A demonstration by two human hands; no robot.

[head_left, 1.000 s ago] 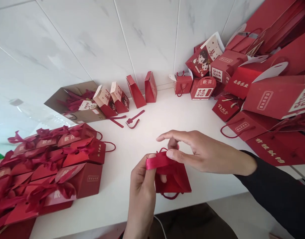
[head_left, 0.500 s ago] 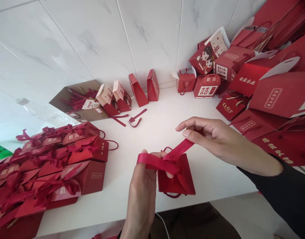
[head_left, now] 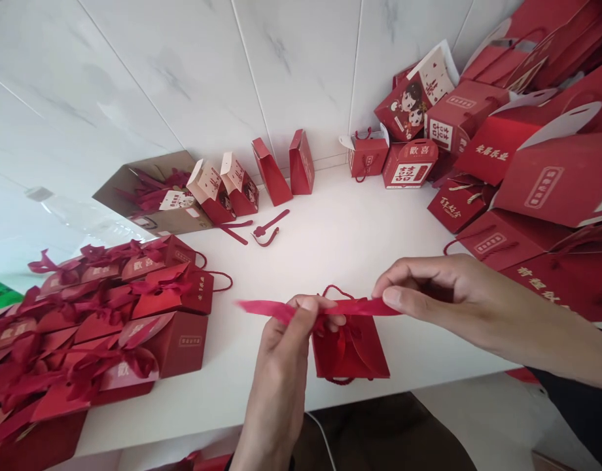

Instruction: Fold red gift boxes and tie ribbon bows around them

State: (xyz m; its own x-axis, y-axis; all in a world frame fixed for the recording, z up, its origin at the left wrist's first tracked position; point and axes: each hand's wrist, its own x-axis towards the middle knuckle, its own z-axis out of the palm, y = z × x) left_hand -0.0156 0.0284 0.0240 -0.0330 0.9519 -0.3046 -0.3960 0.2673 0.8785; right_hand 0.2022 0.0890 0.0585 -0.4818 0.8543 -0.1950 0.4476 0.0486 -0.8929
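A small red gift box (head_left: 353, 356) with cord handles stands on the white table in front of me, its top flaps folded together. Above it a dark pink ribbon (head_left: 357, 307) stretches sideways between my hands. My left hand (head_left: 294, 343) pinches the ribbon near the box's top left, and one loose end sticks out leftward past the fingers. Over on the right, my right hand (head_left: 428, 288) grips the other end between thumb and fingertips. My left fingers partly hide where the ribbon meets the box.
Finished boxes with bows (head_left: 168, 340) crowd the left side. A cardboard box (head_left: 178, 222) of ribbons stands behind them, beside several small upright red boxes (head_left: 301, 163). Loose ribbon pieces (head_left: 266, 229) lie mid-table. More red boxes (head_left: 541, 183) are piled at right against the tiled wall.
My right hand has moved down and slightly right, drawing the ribbon level. My left thumb has closed over the ribbon, and its loop there is now a free end pointing left.
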